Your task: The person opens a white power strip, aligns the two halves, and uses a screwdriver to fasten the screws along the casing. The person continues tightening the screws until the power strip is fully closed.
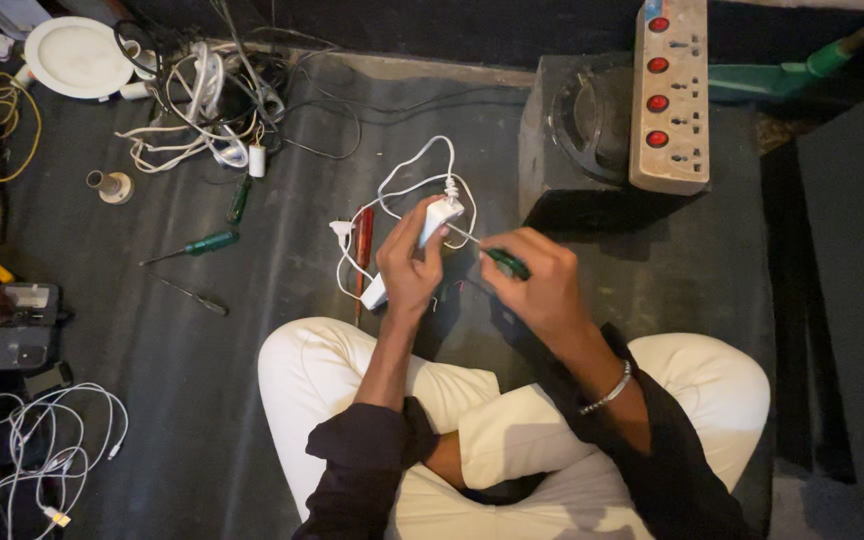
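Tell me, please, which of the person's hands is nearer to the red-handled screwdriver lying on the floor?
Left. The left hand, gripping the white adapter, sits just beside the red-handled screwdriver. The right hand, holding a green-handled screwdriver, lies farther off, beyond the adapter.

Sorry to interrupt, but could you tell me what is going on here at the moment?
A person sits cross-legged on a dark mat. The left hand holds a white charger adapter with its cable attached, while the right hand presses a green-handled screwdriver tip against it. A red-handled screwdriver lies beside it, and a power strip rests on a black box.
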